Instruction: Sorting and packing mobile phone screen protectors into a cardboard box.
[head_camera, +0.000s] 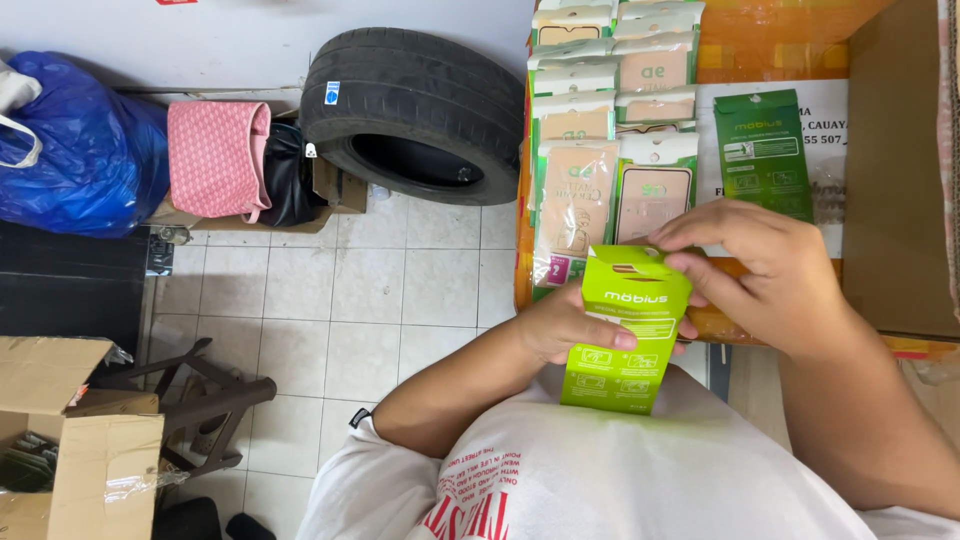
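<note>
The left hand (568, 325) is closed around the lower half of a lime-green packet (622, 330), thumb lying across its front and fingers hidden behind. The right hand (765, 275) curls over the packet's top right corner, its fingertips (668, 240) pinching the opened flap there; this grip is closed on the packet too.

The packet is a flat, narrow sleeve held nearly upright, its long axis leaning slightly right at the top. The open flap end points up and away from the person, the bottom edge points toward the white shirt (600, 470) and sits just over it. Its printed face is toward the camera.

Just beyond the packet's top lies the edge of an orange surface (770, 50). On it, above the packet, two overlapping columns of beige-and-green packs (610, 110) run away from the person, the nearest ones almost touching the flap. Right of these, above the right hand, lies a dark green pack (765, 150) on a white sheet. A brown cardboard wall (895, 170) closes the far right.

Left of the packet is open tiled floor (400, 290), with a tyre (415, 110), a pink bag (215, 155) and a blue sack (80, 150) by the wall, and a cardboard box (70, 440) at lower left.
</note>
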